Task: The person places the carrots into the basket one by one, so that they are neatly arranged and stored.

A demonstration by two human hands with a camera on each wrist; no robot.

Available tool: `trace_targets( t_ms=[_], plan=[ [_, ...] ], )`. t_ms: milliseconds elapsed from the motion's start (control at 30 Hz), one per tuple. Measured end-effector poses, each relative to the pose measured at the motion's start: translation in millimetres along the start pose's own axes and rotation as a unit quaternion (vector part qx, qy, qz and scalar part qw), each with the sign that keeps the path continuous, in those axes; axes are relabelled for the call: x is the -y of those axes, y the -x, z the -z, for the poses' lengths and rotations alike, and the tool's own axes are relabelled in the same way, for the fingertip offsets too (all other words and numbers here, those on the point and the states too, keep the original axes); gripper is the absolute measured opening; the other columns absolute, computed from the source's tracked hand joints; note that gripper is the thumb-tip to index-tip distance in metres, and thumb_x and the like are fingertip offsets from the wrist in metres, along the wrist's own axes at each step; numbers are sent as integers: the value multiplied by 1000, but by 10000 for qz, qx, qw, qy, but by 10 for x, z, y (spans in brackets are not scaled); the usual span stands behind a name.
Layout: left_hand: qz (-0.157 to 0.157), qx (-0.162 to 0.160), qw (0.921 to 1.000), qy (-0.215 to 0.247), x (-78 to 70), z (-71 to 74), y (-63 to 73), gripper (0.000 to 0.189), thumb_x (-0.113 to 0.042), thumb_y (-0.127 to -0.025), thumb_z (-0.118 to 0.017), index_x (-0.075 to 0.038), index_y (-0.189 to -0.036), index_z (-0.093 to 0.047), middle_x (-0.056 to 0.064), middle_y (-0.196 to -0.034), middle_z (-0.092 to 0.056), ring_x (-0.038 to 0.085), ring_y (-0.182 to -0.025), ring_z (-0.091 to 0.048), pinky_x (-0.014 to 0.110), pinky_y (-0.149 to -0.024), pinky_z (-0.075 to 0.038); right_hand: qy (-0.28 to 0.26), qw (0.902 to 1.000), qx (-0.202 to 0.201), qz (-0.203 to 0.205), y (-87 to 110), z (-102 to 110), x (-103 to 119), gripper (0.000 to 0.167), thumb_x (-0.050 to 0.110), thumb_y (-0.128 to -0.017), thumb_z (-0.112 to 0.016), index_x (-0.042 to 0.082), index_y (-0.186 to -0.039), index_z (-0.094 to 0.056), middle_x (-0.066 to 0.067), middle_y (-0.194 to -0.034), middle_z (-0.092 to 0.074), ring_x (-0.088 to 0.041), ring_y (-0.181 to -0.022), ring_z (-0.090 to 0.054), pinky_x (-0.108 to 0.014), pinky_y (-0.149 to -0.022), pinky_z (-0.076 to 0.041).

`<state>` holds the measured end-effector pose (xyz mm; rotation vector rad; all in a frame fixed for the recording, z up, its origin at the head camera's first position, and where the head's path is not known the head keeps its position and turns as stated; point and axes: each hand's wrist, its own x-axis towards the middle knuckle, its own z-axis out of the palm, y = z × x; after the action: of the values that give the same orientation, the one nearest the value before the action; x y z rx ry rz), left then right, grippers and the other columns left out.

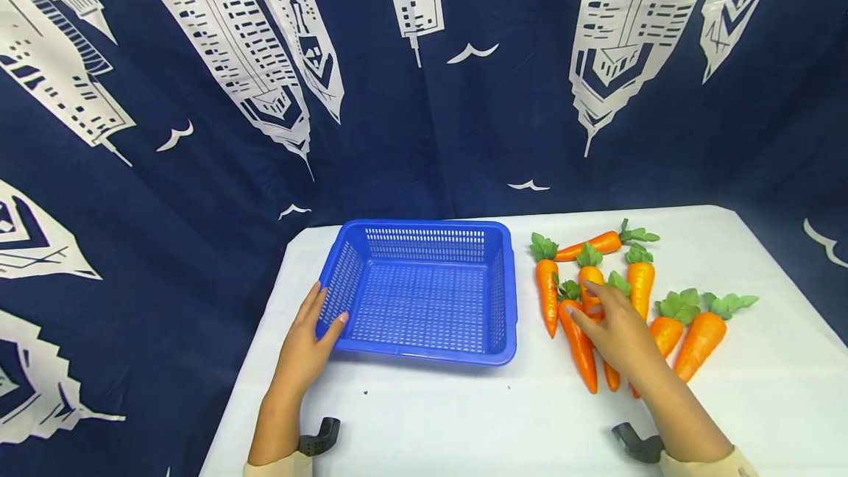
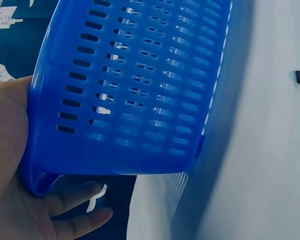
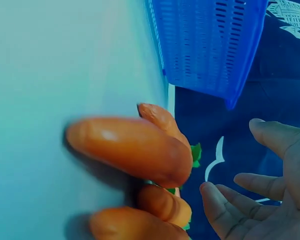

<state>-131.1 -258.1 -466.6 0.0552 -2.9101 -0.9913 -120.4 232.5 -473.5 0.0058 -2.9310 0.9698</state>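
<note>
My left hand (image 1: 306, 341) rests at the near left corner of a blue plastic basket (image 1: 424, 350). Its thumb reaches over the rim, while the fingers (image 2: 82, 222) extend fairly straight along the outside. The basket holds nothing. Over a group of orange carrots with green leaves hovers my right hand (image 1: 623, 330), thumb and fingers spread apart. Beneath and beside it lie a carrot (image 1: 579, 348) and a lighter orange carrot (image 1: 589, 282), partly covered by the fingers. The right wrist view shows the same hand (image 3: 270, 195) with nothing in its grasp, near the thick carrots (image 3: 135, 150).
The white table (image 1: 424, 418) carries the basket left of centre and several carrots to the right. Two carrots, one of them a thick carrot (image 1: 701, 344), lie right of the right hand. A dark blue cloth (image 1: 424, 131) with white buildings hangs behind the table.
</note>
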Motion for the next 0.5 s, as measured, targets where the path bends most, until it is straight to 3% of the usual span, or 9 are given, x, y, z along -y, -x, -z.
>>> trace_targets(
  t_ms=[267, 500],
  plan=[
    [-7, -69, 10000, 67, 5, 5, 106, 88, -58, -97, -57, -10, -162, -22, 0, -172, -12, 37, -157, -19, 63, -122, -23, -124, 9999, -41, -59, 51, -97, -21, 74, 52, -99, -58, -3, -147, -45, -27, -135, -52, -40, -107, -62, -60, -91, -52],
    [79, -93, 9997, 192, 25, -13, 240, 99, -62, -91, -64, -12, -163, -17, 0, -172, -11, 39, -156, -19, 66, -120, -25, -51, 9997, -137, -186, 68, -165, -57, 72, 49, -97, -63, -2, -147, -47, -29, -138, -51, -45, -114, -58, -64, -96, -49]
  ],
)
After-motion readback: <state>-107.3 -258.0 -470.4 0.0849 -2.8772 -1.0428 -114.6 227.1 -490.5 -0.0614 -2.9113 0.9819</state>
